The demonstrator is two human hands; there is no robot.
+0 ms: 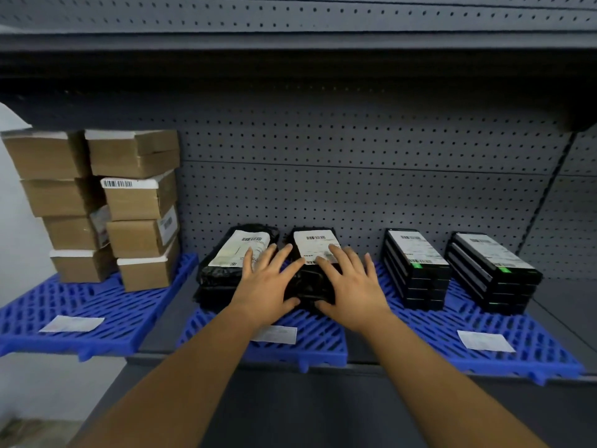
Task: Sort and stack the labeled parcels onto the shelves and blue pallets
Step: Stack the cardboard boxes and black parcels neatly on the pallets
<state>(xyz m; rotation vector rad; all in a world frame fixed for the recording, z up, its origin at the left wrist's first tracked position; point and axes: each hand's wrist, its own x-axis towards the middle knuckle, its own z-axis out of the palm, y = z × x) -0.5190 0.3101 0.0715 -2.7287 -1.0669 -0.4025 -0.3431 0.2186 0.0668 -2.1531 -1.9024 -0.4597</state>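
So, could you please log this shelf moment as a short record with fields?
left pallet: blue pallet with two stacks of brown cardboard boxes
middle pallet: two piles of black bagged parcels, left pile, right pile
right pallet: two stacks of flat black boxes
left hand: fingers spread, resting on the right pile
right hand: fingers spread, resting on the same pile
paper slips: one at each pallet's front, e.g.

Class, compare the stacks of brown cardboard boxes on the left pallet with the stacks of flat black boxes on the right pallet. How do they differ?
The cardboard boxes are brown and chunky; the black boxes are dark and slim. The cardboard stacks rise taller and sit unevenly, some boxes skewed; the black stacks are lower with edges neatly aligned. Both kinds stand in two stacks on blue pallets and carry white barcode labels.
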